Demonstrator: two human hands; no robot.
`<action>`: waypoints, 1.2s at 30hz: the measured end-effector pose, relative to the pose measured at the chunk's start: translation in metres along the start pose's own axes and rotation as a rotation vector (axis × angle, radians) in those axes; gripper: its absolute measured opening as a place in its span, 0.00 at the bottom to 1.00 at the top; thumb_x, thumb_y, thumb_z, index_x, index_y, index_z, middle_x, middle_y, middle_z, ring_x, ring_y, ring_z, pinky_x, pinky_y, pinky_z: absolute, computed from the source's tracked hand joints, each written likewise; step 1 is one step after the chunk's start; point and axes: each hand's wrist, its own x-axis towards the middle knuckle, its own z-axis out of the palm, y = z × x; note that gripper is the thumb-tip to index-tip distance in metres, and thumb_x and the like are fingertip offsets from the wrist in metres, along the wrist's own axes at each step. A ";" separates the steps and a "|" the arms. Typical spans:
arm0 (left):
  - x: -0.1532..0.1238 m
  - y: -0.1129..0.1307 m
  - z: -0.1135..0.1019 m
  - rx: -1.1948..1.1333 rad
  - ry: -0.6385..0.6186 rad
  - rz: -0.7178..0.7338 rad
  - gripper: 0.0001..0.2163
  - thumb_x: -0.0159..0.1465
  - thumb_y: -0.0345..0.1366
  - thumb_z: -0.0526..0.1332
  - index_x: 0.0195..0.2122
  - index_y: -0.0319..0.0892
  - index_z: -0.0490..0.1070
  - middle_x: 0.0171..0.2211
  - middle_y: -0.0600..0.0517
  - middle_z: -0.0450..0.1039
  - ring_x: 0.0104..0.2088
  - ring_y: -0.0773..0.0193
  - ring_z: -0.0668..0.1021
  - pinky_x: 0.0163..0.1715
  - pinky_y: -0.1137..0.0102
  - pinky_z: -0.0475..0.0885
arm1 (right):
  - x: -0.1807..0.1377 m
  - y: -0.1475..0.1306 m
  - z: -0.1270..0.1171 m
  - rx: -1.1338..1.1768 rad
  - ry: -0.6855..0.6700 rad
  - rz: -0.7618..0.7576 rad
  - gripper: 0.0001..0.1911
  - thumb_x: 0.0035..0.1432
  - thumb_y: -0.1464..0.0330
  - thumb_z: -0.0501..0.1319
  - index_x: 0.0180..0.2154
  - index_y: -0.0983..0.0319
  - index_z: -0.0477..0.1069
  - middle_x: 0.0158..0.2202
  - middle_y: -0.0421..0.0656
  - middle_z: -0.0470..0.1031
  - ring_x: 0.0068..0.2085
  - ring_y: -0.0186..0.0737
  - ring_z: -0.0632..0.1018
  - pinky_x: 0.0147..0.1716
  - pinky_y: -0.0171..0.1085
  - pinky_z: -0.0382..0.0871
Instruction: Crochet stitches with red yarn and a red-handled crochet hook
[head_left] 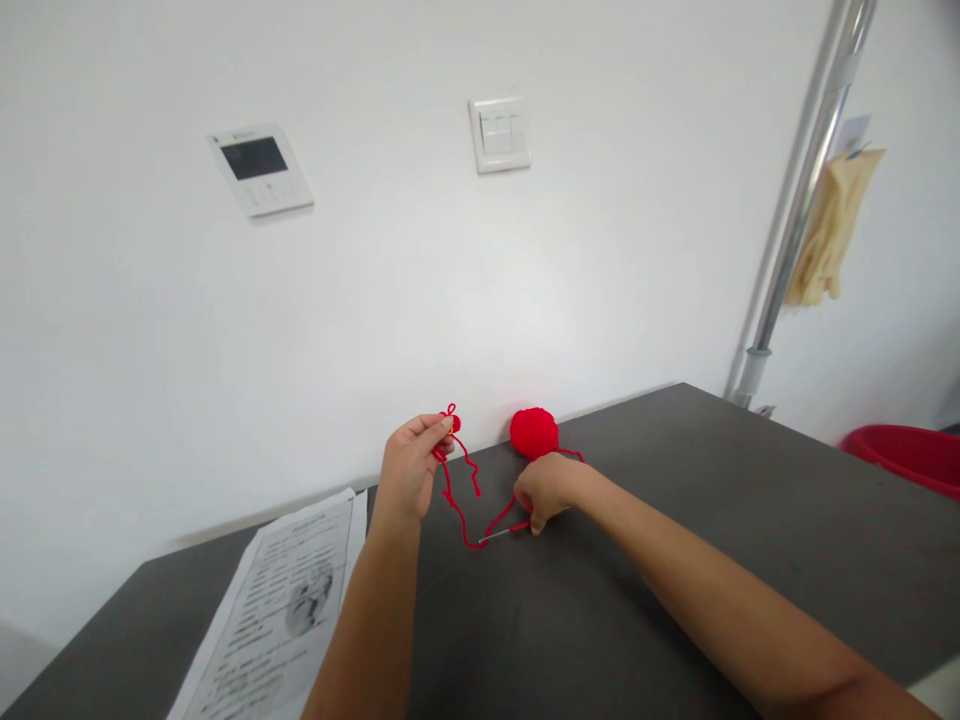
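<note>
My left hand (409,468) is raised above the dark table (675,560), its fingers pinched on a small knotted piece of red yarn (451,420). From there a red strand (459,510) hangs down in a loop toward my right hand (544,488). That hand rests on the table with fingers closed round a crochet hook (504,531) that has a red grip and a thin metal tip pointing left. A ball of red yarn (534,432) sits just behind my right hand, against the white wall.
A printed paper sheet (277,610) lies on the table's left part. On the wall hang an intercom panel (259,168) and a light switch (499,133). A metal pole (802,200) with beige gloves (832,230) stands at right, beside a red basin (907,455).
</note>
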 end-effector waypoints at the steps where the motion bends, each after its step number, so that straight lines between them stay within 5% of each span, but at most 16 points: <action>1: -0.001 0.001 0.001 -0.008 -0.002 -0.003 0.13 0.39 0.37 0.76 0.22 0.37 0.77 0.21 0.52 0.74 0.23 0.70 0.71 0.26 0.71 0.67 | 0.000 -0.006 -0.004 0.021 0.030 -0.026 0.10 0.68 0.63 0.64 0.47 0.61 0.75 0.47 0.45 0.78 0.45 0.42 0.80 0.43 0.42 0.78; 3: -0.003 0.001 0.003 -0.020 -0.002 -0.004 0.13 0.39 0.37 0.76 0.23 0.37 0.77 0.22 0.52 0.76 0.23 0.69 0.73 0.28 0.70 0.69 | -0.001 -0.022 -0.012 0.074 0.124 -0.087 0.07 0.60 0.66 0.70 0.32 0.61 0.76 0.32 0.40 0.77 0.36 0.40 0.79 0.37 0.37 0.73; 5: -0.006 0.001 0.006 -0.022 0.003 0.003 0.13 0.39 0.37 0.76 0.23 0.37 0.78 0.23 0.51 0.78 0.24 0.69 0.73 0.30 0.70 0.69 | -0.002 -0.041 -0.018 0.143 0.223 -0.149 0.07 0.59 0.69 0.68 0.29 0.61 0.74 0.26 0.37 0.73 0.31 0.37 0.75 0.34 0.35 0.68; 9: -0.009 0.000 0.012 0.001 0.021 0.046 0.11 0.41 0.37 0.76 0.24 0.38 0.80 0.23 0.51 0.79 0.25 0.67 0.73 0.32 0.69 0.69 | -0.006 -0.068 -0.023 0.298 0.415 -0.233 0.11 0.66 0.66 0.56 0.34 0.60 0.74 0.31 0.39 0.76 0.35 0.38 0.74 0.37 0.37 0.67; 15: -0.013 0.001 0.013 0.029 0.077 0.137 0.08 0.44 0.36 0.75 0.25 0.41 0.81 0.23 0.54 0.79 0.25 0.70 0.70 0.30 0.71 0.64 | -0.011 -0.066 -0.031 0.532 0.668 -0.225 0.16 0.55 0.72 0.53 0.43 0.58 0.73 0.48 0.44 0.77 0.52 0.44 0.75 0.53 0.44 0.66; 25: -0.026 0.007 0.024 0.017 0.029 0.108 0.09 0.45 0.37 0.75 0.26 0.40 0.81 0.22 0.54 0.78 0.24 0.70 0.72 0.30 0.72 0.68 | -0.022 -0.086 -0.032 0.700 0.541 -0.252 0.11 0.54 0.59 0.64 0.35 0.61 0.73 0.34 0.40 0.77 0.37 0.39 0.76 0.42 0.40 0.67; 36: -0.026 0.021 0.013 0.058 -0.002 0.081 0.14 0.44 0.43 0.76 0.25 0.39 0.80 0.26 0.50 0.81 0.31 0.65 0.79 0.36 0.70 0.76 | -0.026 -0.091 -0.039 0.744 0.526 -0.174 0.08 0.54 0.63 0.63 0.29 0.61 0.70 0.26 0.35 0.71 0.26 0.31 0.71 0.28 0.32 0.64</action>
